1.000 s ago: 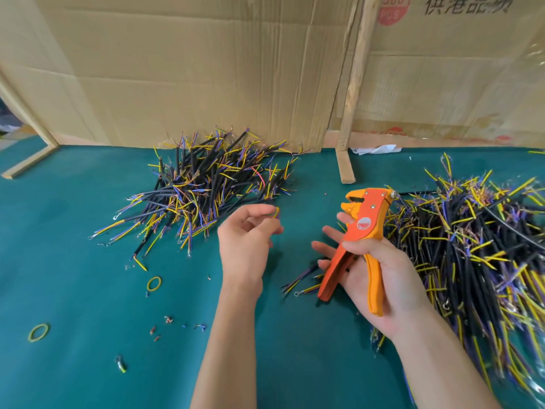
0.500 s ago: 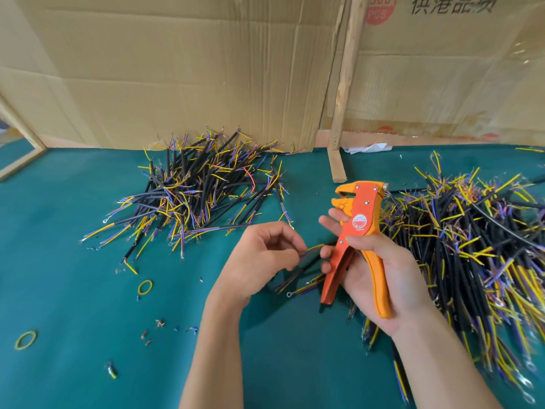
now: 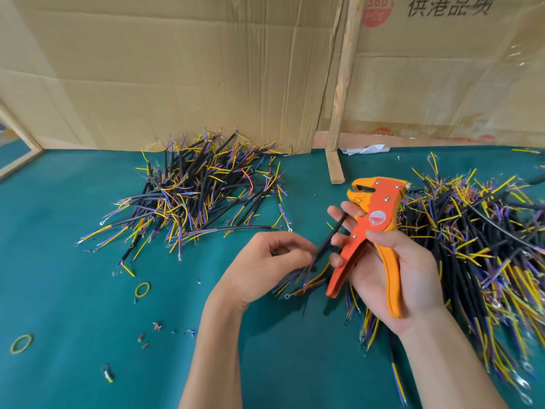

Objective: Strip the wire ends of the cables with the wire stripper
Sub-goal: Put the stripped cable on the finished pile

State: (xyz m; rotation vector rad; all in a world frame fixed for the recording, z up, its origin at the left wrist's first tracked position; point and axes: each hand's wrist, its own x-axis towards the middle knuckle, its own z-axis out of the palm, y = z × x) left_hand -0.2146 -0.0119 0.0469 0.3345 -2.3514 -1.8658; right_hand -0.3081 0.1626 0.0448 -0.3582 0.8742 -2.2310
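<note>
The right hand (image 3: pixel 395 270) was curled round the orange wire stripper (image 3: pixel 372 231), head up, its outstretched fingers steadying the upper part of a black cable (image 3: pixel 330 237). The left hand (image 3: pixel 265 267) pinched that cable's lower end between thumb and fingertips, just left of the stripper's handles. The cable looked light and limp, its thin cores easily nicked, so hold the black jacket close behind the end.
</note>
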